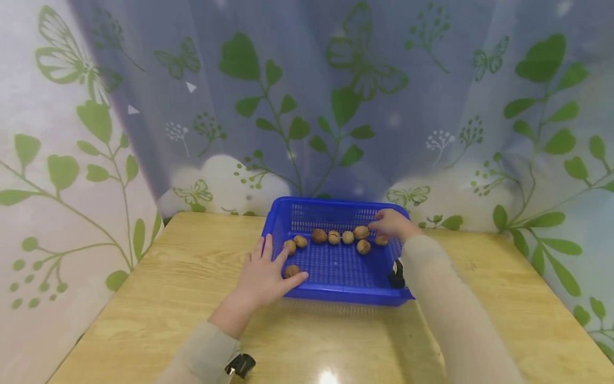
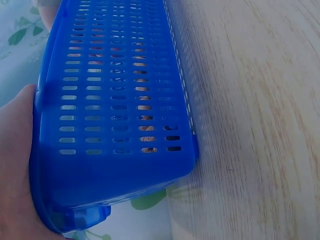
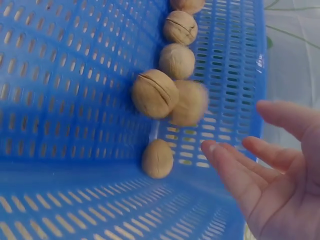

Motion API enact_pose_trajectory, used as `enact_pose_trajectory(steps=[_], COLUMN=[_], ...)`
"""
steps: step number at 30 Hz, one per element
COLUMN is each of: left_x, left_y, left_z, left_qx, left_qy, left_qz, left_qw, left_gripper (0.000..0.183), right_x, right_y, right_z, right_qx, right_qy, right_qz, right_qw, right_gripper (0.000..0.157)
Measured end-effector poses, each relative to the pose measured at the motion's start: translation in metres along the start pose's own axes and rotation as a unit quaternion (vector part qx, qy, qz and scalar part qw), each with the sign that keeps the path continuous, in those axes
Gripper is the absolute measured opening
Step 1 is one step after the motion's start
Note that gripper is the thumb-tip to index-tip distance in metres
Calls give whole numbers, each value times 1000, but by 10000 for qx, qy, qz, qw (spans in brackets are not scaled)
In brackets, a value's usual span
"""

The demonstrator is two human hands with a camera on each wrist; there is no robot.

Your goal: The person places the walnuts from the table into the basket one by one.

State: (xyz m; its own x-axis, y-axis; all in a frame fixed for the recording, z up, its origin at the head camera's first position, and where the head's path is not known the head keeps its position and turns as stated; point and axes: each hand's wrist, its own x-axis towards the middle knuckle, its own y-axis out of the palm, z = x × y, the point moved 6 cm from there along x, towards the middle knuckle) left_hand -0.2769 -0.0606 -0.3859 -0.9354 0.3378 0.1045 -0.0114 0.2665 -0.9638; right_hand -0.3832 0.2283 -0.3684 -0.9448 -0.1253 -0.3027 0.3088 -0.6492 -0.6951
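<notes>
A blue plastic basket (image 1: 331,288) with slotted walls holds several walnuts (image 1: 318,236), most of them lined along its back side. My left hand (image 1: 264,274) rests on the basket's front left corner, fingers spread over the rim; one walnut (image 1: 291,271) lies beside its thumb. Over the back right corner, my right hand (image 1: 394,224) has nothing between its loosely bent fingers. In the right wrist view a blurred walnut (image 3: 192,102) touches the back wall near the fingertips, against a sharper walnut (image 3: 155,93). Another walnut (image 3: 157,159) sits in the corner, apart from the hand.
The basket stands on a light wooden table (image 1: 182,298), near its back edge. Behind hangs a curtain (image 1: 307,96) printed with leaves and butterflies. A black wrist device (image 1: 241,365) is strapped to the left wrist, and another (image 1: 396,274) shows by the right sleeve.
</notes>
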Motion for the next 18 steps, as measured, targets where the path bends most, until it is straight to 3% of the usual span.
enact_pose_trajectory(steps=[2, 6, 13, 18], left_x=[1, 4, 7, 6], left_y=[-1, 1, 0, -6], left_z=[0, 1, 2, 2], left_qx=[-15, -27, -30, -18], left_qy=[-4, -42, -149, -213], left_qz=[-7, 39, 317, 409], left_qw=[10000, 10000, 9994, 9989], left_gripper=[87, 89, 91, 90], right_x=[-3, -13, -37, -63], right_y=[-4, -16, -35, -30], right_z=[0, 3, 17, 23], right_qx=[157, -32, -1232, -1858], right_qy=[-16, -243, -694, -1060], right_qz=[64, 124, -82, -293], right_qw=[9999, 9996, 9899, 9764], right_gripper=[55, 57, 59, 64])
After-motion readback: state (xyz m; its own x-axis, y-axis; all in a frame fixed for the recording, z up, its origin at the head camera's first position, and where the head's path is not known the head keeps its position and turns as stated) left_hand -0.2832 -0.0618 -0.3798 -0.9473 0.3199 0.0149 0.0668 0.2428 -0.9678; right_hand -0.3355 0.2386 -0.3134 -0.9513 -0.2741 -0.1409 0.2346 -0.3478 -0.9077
